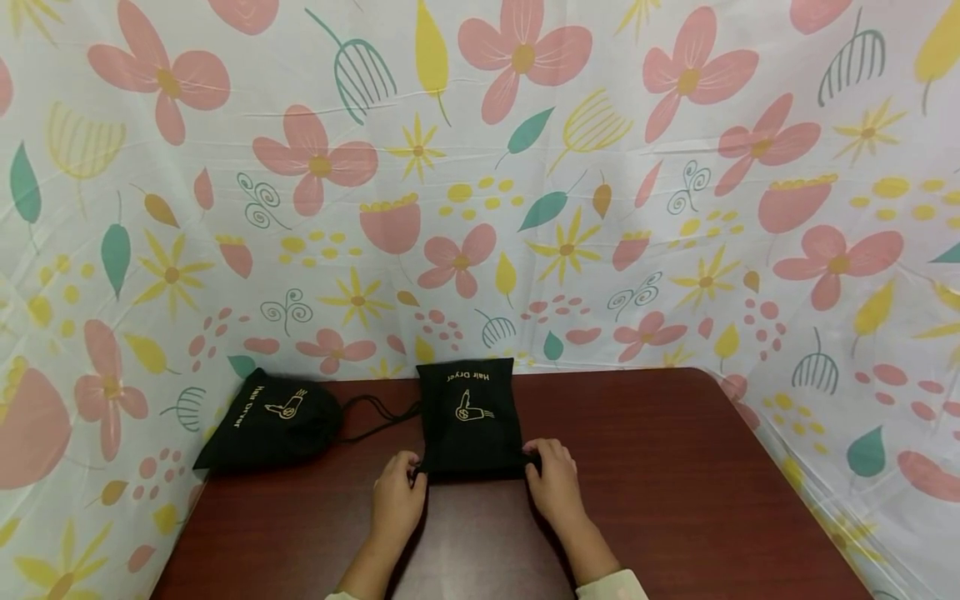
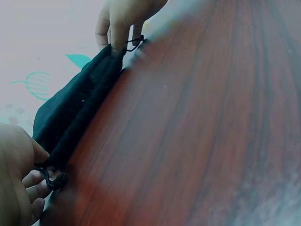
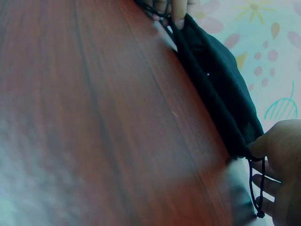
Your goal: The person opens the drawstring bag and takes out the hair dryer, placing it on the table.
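Observation:
A black drawstring bag (image 1: 468, 437) with gold "Hair Dryer" lettering and a dryer drawing lies flat near the far middle of the table, its mouth toward me. My left hand (image 1: 399, 496) pinches the left corner of that mouth; my right hand (image 1: 557, 485) pinches the right corner. Between them the opening is slightly parted, as both wrist views show. A knotted cord end (image 2: 57, 181) hangs by the left fingers, and a looped cord (image 3: 257, 193) dangles by the right ones. The inside of the bag is too dark to make out.
A second black bag (image 1: 281, 425), fuller and printed alike, lies at the table's left edge, a black cord (image 1: 375, 410) running toward the middle bag. The reddish-brown table (image 1: 675, 483) meets a flower-printed curtain (image 1: 562, 208) at the back and sides.

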Demonstrator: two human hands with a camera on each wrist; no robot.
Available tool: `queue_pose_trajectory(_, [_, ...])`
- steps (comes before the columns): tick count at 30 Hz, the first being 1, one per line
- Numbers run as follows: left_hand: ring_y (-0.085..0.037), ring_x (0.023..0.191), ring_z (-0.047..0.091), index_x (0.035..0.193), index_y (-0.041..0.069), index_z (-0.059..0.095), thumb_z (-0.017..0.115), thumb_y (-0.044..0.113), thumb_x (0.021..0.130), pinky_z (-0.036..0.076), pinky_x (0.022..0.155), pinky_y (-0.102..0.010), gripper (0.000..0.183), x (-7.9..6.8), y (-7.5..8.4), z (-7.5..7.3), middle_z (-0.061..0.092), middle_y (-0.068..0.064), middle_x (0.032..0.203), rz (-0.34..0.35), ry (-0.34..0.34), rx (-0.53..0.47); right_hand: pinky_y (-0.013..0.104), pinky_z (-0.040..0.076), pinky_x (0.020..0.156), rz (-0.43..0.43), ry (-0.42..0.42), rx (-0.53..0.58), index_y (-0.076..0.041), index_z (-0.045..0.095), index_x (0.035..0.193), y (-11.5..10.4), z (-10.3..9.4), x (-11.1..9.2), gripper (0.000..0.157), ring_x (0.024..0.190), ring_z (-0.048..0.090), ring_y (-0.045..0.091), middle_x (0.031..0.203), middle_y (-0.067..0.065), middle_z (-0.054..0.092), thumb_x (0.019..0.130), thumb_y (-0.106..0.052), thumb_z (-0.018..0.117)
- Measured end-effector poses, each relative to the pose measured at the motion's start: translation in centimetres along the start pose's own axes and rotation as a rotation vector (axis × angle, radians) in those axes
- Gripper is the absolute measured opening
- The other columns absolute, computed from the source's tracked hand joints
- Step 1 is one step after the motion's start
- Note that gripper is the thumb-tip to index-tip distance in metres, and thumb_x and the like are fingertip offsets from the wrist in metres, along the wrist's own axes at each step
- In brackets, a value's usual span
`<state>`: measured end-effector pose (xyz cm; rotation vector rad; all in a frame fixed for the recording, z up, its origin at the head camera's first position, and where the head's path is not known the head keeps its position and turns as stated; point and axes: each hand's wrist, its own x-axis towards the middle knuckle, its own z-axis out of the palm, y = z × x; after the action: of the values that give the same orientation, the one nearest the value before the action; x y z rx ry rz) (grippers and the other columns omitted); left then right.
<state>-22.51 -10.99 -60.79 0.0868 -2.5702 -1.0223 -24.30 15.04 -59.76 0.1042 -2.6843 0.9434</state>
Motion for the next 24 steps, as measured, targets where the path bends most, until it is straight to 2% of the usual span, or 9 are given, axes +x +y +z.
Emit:
queue_pose_trajectory(6, [-0.009,0.072,0.056,0.099,0.013,0.064,0.071,0.01,0.082,0.044,0.071,-0.036,0.018,0.05,-0.12,-0.14,0.061,0.004,0.081,0.003,-0.003,0.017,0.045,0.041,0.089,-0.028,0.035,-0.035,-0.014,0.066,0.108,0.4,0.0,0.07,0.028,0.108,0.055,0.028,0.111,0.006,0.061,0.082,-0.003,0.07])
queue_pose_trajectory(9, [-0.013,0.078,0.061,0.101,0.013,0.065,0.069,0.011,0.084,0.046,0.075,-0.039,0.018,0.07,-0.15,-0.25,0.065,0.001,0.087,-0.009,-0.025,0.024,0.044,0.041,0.086,-0.046,0.046,-0.056,-0.014,0.066,0.107,0.53,0.09,0.06,0.028,0.106,0.056,0.027,0.11,0.005,0.062,0.082,-0.003,0.07])
queue_pose_trajectory(12, [-0.02,0.089,0.066,0.106,0.013,0.065,0.067,0.011,0.086,0.048,0.08,-0.044,0.02,0.1,-0.05,-0.37,0.068,-0.002,0.098,-0.019,-0.055,0.025,0.043,0.04,0.085,-0.042,0.034,-0.059,-0.015,0.066,0.107,0.59,0.1,0.1,0.027,0.105,0.056,0.027,0.111,0.005,0.062,0.082,-0.004,0.07])
queue_pose_trajectory(16, [-0.024,0.1,0.067,0.11,0.013,0.064,0.065,0.011,0.088,0.048,0.084,-0.046,0.022,0.19,0.17,-0.45,0.068,-0.004,0.108,-0.027,-0.078,0.026,0.042,0.039,0.086,-0.026,-0.001,-0.069,-0.017,0.066,0.108,0.65,0.07,0.2,0.026,0.106,0.056,0.027,0.112,0.006,0.061,0.085,-0.005,0.069])
queue_pose_trajectory(24, [-0.023,0.098,0.067,0.107,0.013,0.065,0.067,0.009,0.086,0.045,0.08,-0.041,0.021,0.04,0.26,0.05,0.069,-0.004,0.106,-0.013,-0.043,0.018,0.045,0.041,0.09,0.004,-0.051,-0.071,-0.017,0.065,0.111,0.82,0.09,0.27,0.027,0.109,0.055,0.027,0.117,0.006,0.06,0.087,-0.007,0.066])
